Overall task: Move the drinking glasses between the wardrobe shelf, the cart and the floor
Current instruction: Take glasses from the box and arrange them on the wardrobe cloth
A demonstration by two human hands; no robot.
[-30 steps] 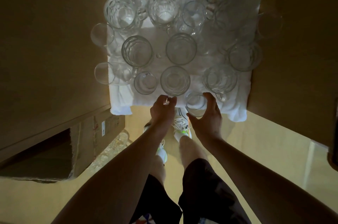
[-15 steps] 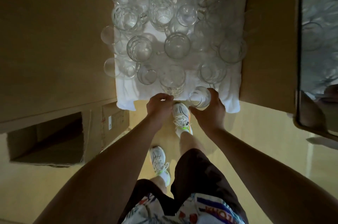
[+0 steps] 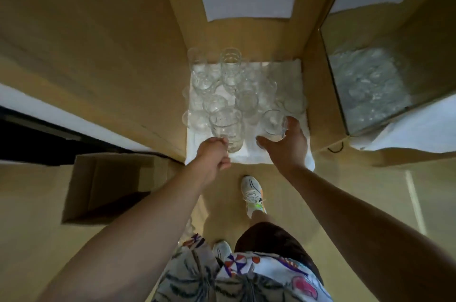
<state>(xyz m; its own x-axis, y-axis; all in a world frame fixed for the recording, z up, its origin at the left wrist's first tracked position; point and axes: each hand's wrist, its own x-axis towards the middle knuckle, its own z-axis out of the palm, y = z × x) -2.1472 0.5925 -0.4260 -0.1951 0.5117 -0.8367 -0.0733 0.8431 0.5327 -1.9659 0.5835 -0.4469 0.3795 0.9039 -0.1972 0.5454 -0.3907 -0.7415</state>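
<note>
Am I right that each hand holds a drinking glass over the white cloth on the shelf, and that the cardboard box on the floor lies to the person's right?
Nearly: the head view shows the cardboard box to the person's left. Otherwise correct: the left hand and right hand each hold a glass over the white cloth.

My arms are bare all the way down, with no sleeves, watch or rings on my left hand (image 3: 214, 155) or right hand (image 3: 287, 145). I wear a pale shirt (image 3: 237, 279) printed with dark fronds and splashes of red, pink, orange and purple, over dark shorts (image 3: 276, 240). My sneakers (image 3: 251, 190) are white with neon yellow-green and orange accents and white laces.
</note>
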